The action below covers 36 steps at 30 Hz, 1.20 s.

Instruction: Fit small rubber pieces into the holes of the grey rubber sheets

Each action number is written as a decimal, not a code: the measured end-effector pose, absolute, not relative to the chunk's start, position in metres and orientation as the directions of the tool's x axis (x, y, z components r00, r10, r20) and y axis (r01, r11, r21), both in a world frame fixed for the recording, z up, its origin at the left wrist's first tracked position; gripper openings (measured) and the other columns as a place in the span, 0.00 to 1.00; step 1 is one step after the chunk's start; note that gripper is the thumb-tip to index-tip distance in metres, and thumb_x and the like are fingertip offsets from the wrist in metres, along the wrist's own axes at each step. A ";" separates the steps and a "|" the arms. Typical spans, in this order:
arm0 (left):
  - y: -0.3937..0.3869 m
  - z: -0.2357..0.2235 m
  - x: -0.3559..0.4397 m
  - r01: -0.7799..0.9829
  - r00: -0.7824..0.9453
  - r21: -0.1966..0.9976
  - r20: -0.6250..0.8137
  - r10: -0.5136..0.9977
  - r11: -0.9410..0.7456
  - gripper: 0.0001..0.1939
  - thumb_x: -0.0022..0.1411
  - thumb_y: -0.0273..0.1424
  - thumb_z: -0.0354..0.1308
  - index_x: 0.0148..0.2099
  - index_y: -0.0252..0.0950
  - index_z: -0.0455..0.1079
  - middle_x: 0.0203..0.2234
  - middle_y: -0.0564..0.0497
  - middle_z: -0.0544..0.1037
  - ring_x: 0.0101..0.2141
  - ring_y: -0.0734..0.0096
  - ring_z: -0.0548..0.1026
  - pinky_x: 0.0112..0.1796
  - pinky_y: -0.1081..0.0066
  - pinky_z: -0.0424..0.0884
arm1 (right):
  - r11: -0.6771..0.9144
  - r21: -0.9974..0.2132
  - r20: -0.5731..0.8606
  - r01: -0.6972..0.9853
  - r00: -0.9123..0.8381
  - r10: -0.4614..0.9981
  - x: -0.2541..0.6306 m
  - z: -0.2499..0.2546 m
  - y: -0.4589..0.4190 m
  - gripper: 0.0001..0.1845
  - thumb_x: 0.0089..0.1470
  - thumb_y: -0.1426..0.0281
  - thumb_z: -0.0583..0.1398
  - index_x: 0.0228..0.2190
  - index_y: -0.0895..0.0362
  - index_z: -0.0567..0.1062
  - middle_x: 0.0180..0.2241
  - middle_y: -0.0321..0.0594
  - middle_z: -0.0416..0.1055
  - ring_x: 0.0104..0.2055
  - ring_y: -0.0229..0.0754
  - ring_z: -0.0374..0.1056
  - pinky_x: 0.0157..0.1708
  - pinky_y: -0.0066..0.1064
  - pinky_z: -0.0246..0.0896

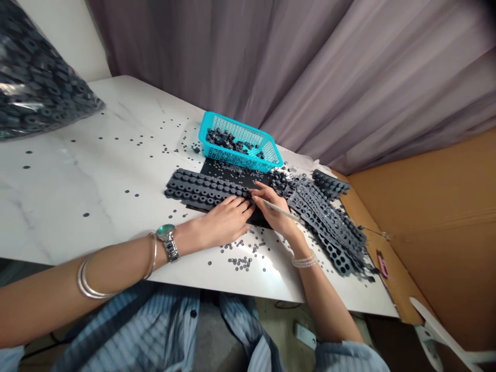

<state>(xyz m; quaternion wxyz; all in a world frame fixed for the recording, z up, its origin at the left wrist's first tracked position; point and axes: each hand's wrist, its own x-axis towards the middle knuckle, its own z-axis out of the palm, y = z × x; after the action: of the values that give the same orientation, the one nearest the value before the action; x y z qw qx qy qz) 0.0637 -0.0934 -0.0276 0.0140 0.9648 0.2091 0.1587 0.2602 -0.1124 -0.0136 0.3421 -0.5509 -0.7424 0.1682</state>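
Observation:
A dark grey strip (201,187) with rows of round holes and raised rings lies on a black mat (248,176). My left hand (227,221) rests at the strip's right end, its fingers bent together against the edge. Between the fingers of my right hand (277,209) is a thin, pale, pen-like tool (284,211), its tip pointing left toward the strip. The tip and the spot it meets are partly covered by my fingers. Many small grey discs (242,263) are scattered in front of my hands.
Behind the mat stands a turquoise basket (271,164) with small dark pieces. Punched grey sheets (329,222) are piled at the right. A clear bag (42,77) of grey rings sits back left. Cardboard (426,222) and a pink-handled cutter (382,264) are far right.

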 end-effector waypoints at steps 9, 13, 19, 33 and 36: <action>-0.095 -0.025 0.063 0.399 0.864 0.068 0.308 0.399 -0.915 0.21 0.69 0.36 0.48 0.57 0.29 0.64 0.52 0.38 0.73 0.54 0.56 0.67 0.56 0.58 0.58 | 0.353 -0.583 0.301 0.732 -0.209 0.930 0.255 -0.017 -0.114 0.09 0.62 0.63 0.55 0.39 0.51 0.73 0.50 0.43 0.73 0.64 0.44 0.58 0.60 0.44 0.60; -0.094 -0.026 0.064 0.410 0.863 0.039 0.306 0.402 -0.911 0.20 0.69 0.36 0.48 0.57 0.30 0.65 0.53 0.40 0.73 0.55 0.56 0.67 0.56 0.59 0.58 | 0.359 -0.568 0.301 0.740 -0.219 0.928 0.255 -0.017 -0.114 0.09 0.62 0.63 0.55 0.39 0.52 0.73 0.50 0.44 0.73 0.64 0.45 0.59 0.59 0.44 0.61; -0.095 -0.024 0.064 0.394 0.877 0.075 0.267 0.399 -0.916 0.21 0.69 0.35 0.47 0.57 0.27 0.65 0.52 0.37 0.73 0.55 0.53 0.66 0.56 0.57 0.58 | 0.391 -0.473 0.333 0.789 -0.251 0.909 0.249 -0.024 -0.112 0.09 0.64 0.65 0.51 0.40 0.52 0.71 0.50 0.47 0.71 0.64 0.47 0.59 0.58 0.46 0.62; -0.090 -0.027 0.063 0.347 0.875 0.147 0.306 0.376 -0.926 0.23 0.69 0.35 0.48 0.61 0.26 0.62 0.58 0.37 0.68 0.59 0.56 0.63 0.57 0.60 0.58 | 0.020 -0.488 0.491 0.873 0.256 0.833 0.307 0.000 -0.120 0.13 0.61 0.58 0.53 0.34 0.53 0.70 0.33 0.41 0.72 0.41 0.47 0.70 0.42 0.40 0.64; -0.089 -0.028 0.066 0.344 0.872 0.148 0.316 0.374 -0.927 0.23 0.70 0.35 0.46 0.62 0.27 0.61 0.59 0.38 0.67 0.60 0.57 0.62 0.59 0.61 0.56 | -0.071 -0.588 0.318 0.806 0.311 0.896 0.323 0.000 -0.124 0.18 0.59 0.53 0.54 0.28 0.54 0.68 0.22 0.32 0.63 0.26 0.39 0.61 0.29 0.31 0.57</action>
<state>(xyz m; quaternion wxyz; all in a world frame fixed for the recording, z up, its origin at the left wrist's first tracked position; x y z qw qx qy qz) 0.0661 -0.0888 -0.0282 0.0434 0.9665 0.1857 0.1720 0.3234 -0.1244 0.0003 0.3521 -0.7290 -0.5835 0.0637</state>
